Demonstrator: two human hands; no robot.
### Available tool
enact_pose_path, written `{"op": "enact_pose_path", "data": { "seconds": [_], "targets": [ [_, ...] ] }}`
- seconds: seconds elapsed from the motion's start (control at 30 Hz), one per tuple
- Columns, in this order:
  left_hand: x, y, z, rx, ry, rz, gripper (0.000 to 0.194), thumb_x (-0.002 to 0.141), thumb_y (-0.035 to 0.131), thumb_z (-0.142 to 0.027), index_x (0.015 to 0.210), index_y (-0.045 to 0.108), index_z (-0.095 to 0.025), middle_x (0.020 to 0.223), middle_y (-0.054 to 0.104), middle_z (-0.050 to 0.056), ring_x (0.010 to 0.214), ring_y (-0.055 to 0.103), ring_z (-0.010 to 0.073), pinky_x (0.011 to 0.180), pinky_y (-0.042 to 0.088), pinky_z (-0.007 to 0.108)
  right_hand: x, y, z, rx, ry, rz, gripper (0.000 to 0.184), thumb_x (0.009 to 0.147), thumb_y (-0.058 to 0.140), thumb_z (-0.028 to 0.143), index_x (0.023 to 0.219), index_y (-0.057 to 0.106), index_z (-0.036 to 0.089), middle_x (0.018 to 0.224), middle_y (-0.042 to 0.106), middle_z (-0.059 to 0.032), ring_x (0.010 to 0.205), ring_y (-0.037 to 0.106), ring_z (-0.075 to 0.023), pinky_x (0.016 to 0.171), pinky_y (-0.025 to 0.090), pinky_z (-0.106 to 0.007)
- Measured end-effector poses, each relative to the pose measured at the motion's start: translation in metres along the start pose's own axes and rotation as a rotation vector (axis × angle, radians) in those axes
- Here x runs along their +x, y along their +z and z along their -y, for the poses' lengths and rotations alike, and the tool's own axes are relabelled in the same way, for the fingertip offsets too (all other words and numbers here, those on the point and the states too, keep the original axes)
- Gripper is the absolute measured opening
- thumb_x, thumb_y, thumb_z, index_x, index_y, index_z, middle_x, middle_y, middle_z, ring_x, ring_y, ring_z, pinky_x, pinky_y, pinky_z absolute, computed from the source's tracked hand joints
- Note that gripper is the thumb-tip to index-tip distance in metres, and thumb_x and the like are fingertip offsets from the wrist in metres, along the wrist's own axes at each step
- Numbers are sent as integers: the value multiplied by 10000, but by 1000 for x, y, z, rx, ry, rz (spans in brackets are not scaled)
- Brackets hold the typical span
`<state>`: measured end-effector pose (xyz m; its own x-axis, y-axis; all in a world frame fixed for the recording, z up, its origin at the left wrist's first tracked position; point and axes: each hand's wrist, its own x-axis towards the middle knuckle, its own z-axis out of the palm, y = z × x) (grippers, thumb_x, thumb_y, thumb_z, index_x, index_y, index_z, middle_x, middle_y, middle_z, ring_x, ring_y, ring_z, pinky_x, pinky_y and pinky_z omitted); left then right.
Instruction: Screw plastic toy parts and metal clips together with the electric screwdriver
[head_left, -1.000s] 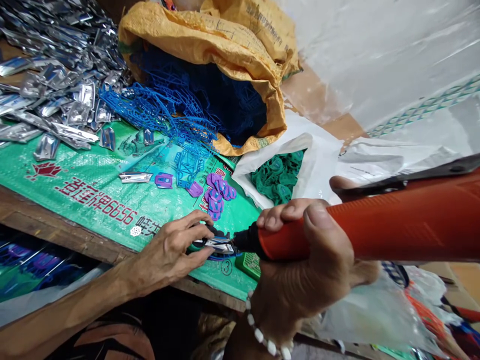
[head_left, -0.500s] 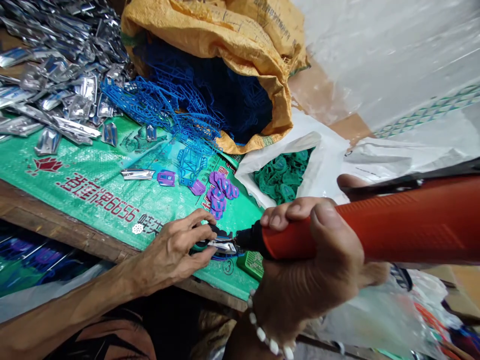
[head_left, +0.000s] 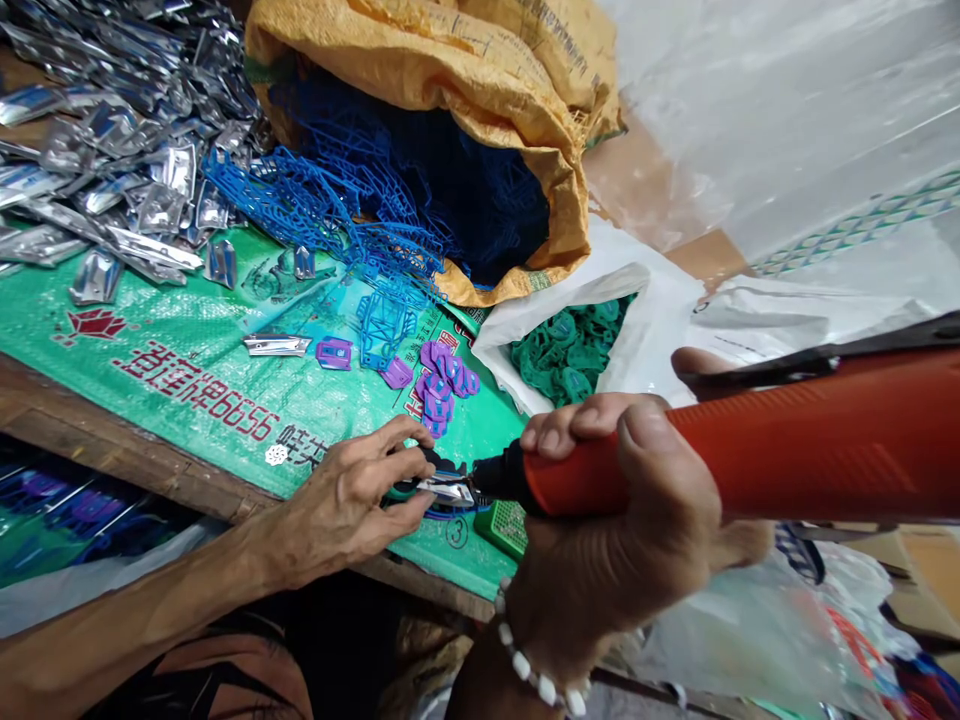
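My right hand point(head_left: 630, 520) is wrapped round a thick red power screwdriver point(head_left: 750, 450) whose black tip points left onto a small assembly point(head_left: 442, 490) of silver metal and blue and green plastic. My left hand point(head_left: 352, 500) pinches that assembly down on the green woven sheet point(head_left: 187, 370) near the table's front edge. A white bead bracelet point(head_left: 525, 670) circles my right wrist. A small green grid-topped block point(head_left: 502, 525) lies just under the tool's tip.
Purple plastic pieces point(head_left: 439, 385) lie behind my left hand. A yellow sack point(head_left: 480, 90) spills blue plastic frames point(head_left: 337, 210). Silver metal clips point(head_left: 112, 150) pile at far left. A white bag point(head_left: 637, 310) holds green parts point(head_left: 570, 350). Clear plastic sheeting point(head_left: 787, 130) covers the right.
Both hands keep their hold. The camera view has shifted slightly, so the whole scene sits a little further right and lower.
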<state>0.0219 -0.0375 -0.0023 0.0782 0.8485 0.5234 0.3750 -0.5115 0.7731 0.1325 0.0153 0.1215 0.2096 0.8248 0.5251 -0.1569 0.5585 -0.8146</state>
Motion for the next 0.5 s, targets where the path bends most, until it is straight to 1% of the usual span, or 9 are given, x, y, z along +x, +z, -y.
{"op": "enact_pose_path", "data": {
  "seconds": [0.13,0.33,0.5],
  "targets": [
    [0,1,0,8,7,-20,94,913,611,-71,943,627,-158,1142,640,86,1001,654,153,802,514,219,-1,-1,0,9,-12,24,426,803,674,66,1217,617,143,663,630,55,466,566,-126,439,484,-277],
    [1,1,0,17,27,-30,97,913,610,-70,950,623,-159,1126,642,93,973,652,154,780,512,225,-1,-2,-1,14,1,26,382,818,670,67,1184,632,172,671,629,56,477,569,-116,465,497,-272],
    [2,1,-1,23,17,-28,98,910,607,-72,942,624,-163,1111,642,89,923,656,153,758,521,243,0,-1,-1,3,-10,24,404,817,672,72,1207,601,152,671,631,62,469,562,-116,452,486,-272]
  ]
}}
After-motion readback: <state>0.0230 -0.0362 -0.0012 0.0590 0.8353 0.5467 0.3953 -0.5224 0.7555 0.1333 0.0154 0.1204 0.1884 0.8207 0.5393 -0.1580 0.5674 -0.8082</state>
